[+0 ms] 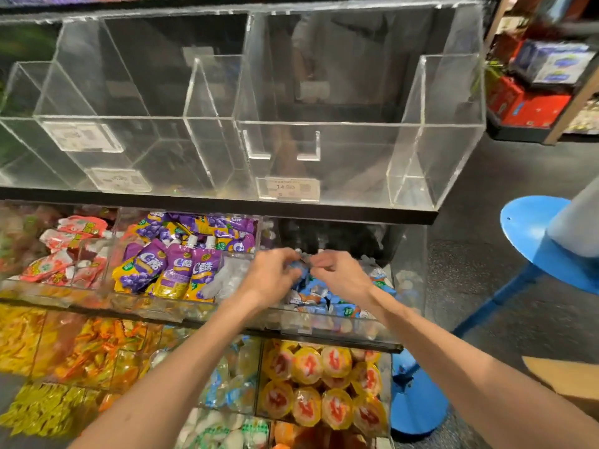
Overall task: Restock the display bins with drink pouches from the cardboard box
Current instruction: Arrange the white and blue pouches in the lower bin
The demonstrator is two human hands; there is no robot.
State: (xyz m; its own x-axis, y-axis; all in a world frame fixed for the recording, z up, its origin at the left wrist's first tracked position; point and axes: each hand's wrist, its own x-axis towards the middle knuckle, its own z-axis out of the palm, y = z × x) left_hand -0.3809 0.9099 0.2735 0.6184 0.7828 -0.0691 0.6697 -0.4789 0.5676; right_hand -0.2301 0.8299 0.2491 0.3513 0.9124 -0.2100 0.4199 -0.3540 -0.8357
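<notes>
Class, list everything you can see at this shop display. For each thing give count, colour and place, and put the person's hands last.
clear bins: several, transparent, top tier
price labels: a few, white, on the top bins' fronts
red pouches: many, red and white, middle tier, left bin
purple pouches: many, purple and yellow, middle tier, centre bin
blue pouches: many, blue and white, middle tier, right bin
round packs: many, yellow with red print, bottom tier, right
orange packets: many, orange and yellow, bottom tier, left
stool: one, blue, floor at right
cardboard box: one, brown, bottom right edge, only a corner shows
left hand: over the right bin, grip on blue pouches
right hand: beside it, grip on blue pouches
</notes>
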